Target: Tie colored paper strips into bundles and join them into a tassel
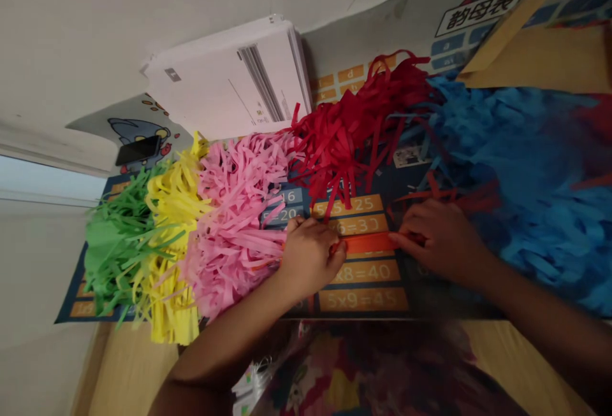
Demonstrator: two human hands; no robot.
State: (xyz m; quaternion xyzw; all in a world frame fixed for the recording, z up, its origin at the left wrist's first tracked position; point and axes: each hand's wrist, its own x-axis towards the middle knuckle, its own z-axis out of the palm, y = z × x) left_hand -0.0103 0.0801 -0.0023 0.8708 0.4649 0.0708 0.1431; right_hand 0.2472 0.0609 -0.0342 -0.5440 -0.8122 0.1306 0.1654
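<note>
An orange paper strip (370, 243) stretches level between my two hands, low over the table mat. Its left end is pinched in the closed fingers of my left hand (312, 251). At the other end, my right hand (440, 242) grips the strip between thumb and fingers. Beside my left hand lies a pile of pink paper strips (229, 257). Behind the hands is a heap of red paper strips (344, 136). A large heap of blue paper strips (535, 167) spreads to the right of my right hand, slightly blurred, with some red strips near the hand.
Yellow (172, 250) and green (115, 237) paper strip piles lie at the left. A stack of white boxes or paper packs (205, 81) stands against the wall. A dark phone (138, 150) rests behind the green pile. Brown cardboard (545, 59) is at the back right. The printed mat (363, 299) covers the table.
</note>
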